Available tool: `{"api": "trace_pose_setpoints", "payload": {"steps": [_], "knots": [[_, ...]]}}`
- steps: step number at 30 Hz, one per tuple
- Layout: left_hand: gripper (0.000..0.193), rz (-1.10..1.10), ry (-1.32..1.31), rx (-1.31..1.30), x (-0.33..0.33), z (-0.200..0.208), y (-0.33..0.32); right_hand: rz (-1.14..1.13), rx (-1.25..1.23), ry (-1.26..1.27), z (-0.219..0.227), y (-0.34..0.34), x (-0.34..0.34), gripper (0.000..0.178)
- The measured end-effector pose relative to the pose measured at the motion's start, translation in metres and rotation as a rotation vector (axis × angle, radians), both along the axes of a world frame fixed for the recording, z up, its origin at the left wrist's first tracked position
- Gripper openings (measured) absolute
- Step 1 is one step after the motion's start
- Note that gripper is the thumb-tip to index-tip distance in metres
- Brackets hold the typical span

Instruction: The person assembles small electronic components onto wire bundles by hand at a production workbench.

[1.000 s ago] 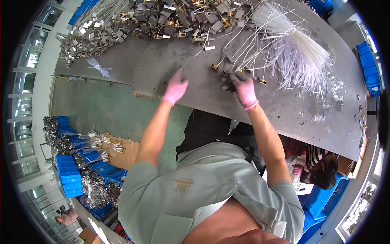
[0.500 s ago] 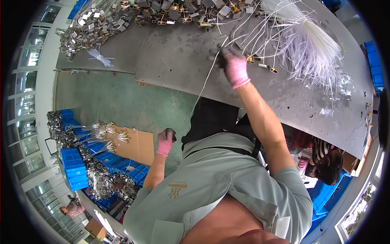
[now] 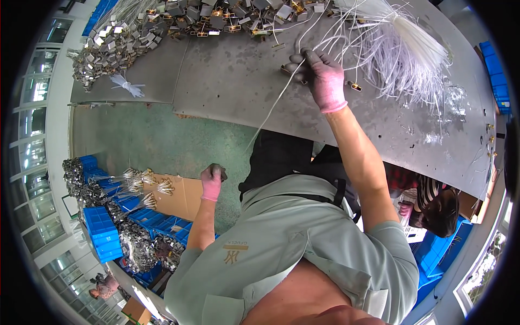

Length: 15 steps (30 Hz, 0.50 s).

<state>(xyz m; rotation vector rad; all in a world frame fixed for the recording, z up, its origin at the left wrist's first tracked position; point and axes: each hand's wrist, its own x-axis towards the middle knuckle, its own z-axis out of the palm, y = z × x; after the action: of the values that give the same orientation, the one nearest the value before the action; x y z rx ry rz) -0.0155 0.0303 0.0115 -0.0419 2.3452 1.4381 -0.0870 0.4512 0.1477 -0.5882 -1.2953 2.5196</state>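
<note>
My right hand (image 3: pixel 325 81), in a pink glove with dark grey fingers, is closed over the metal table (image 3: pixel 227 81). It pinches a thin white wire (image 3: pixel 276 103), whose loose end hangs past the table's near edge. Small dark and gold-coloured bits show at its fingertips; I cannot tell whether they are held. Beside the wrist lies a small gold-coloured connector (image 3: pixel 356 86) on a white wire. More white wires run from behind the hand toward the far pile. My left hand (image 3: pixel 212 181), gloved alike, is curled above the floor, its palm hidden.
A tied bundle of clear strands (image 3: pixel 411 43) lies to the right on the table. Grey blocks with gold-coloured parts (image 3: pixel 216 19) are heaped along the far side. Blue crates (image 3: pixel 102 233) and cardboard (image 3: pixel 187 197) stand at left. Another person (image 3: pixel 439 208) is at the right, beyond the table edge.
My right hand has moved slightly right and its fingers have closed round the white wire. The wire's loose end has shifted a little left. My left hand has risen slightly.
</note>
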Motion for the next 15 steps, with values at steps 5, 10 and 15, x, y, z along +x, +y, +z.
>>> {"api": "trace_pose_setpoints", "payload": {"steps": [5, 10, 15], "knots": [[0.045, -0.034, 0.027, 0.032, -0.012, 0.017, 0.044, 0.307, 0.177, 0.064, 0.007, -0.016, 0.018, 0.027], [0.054, 0.010, 0.025, 0.014, -0.040, 0.030, 0.115, 0.603, 0.483, 0.028, 0.008, -0.034, 0.033, 0.014], [0.055, -0.106, -0.043, 0.105, -0.055, 0.071, 0.178, 0.574, 0.566, 0.069, 0.003, -0.034, 0.038, 0.015]]}}
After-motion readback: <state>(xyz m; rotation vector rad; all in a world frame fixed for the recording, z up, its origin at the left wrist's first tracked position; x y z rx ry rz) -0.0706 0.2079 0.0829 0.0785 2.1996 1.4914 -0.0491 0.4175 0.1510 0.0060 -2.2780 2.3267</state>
